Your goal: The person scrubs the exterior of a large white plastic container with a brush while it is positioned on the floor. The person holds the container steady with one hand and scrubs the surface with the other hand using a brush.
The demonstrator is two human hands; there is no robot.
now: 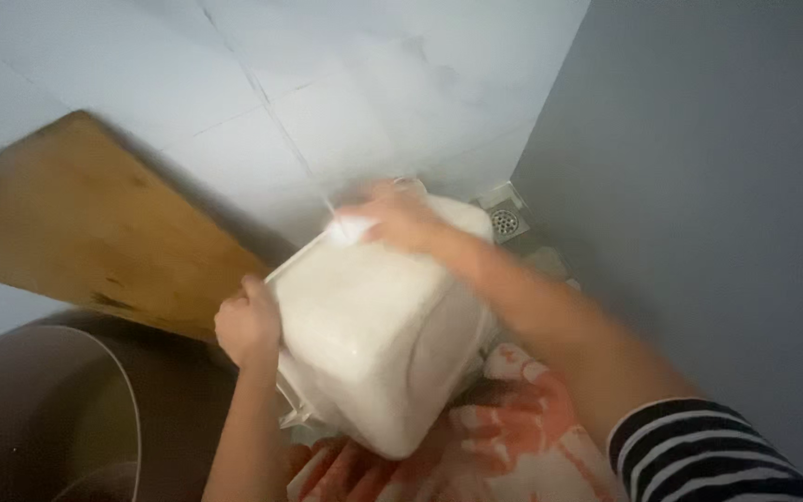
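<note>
A large white plastic container point(378, 325), boxy with rounded corners, is tilted in front of me above a red-and-white patterned cloth point(504, 437). My left hand point(248, 325) grips its left edge. My right hand point(401, 221), blurred by motion, rests on the container's far top with a white rag or lid edge under the fingers; which one I cannot tell. My right forearm crosses the container, ending in a black-and-white striped sleeve point(708, 451).
A wooden board point(85, 232) leans against the white tiled wall point(327, 93) on the left. A metal floor drain point(506, 220) lies behind the container. A grey wall point(717, 186) closes the right side. A dark round tub rim point(95, 390) sits lower left.
</note>
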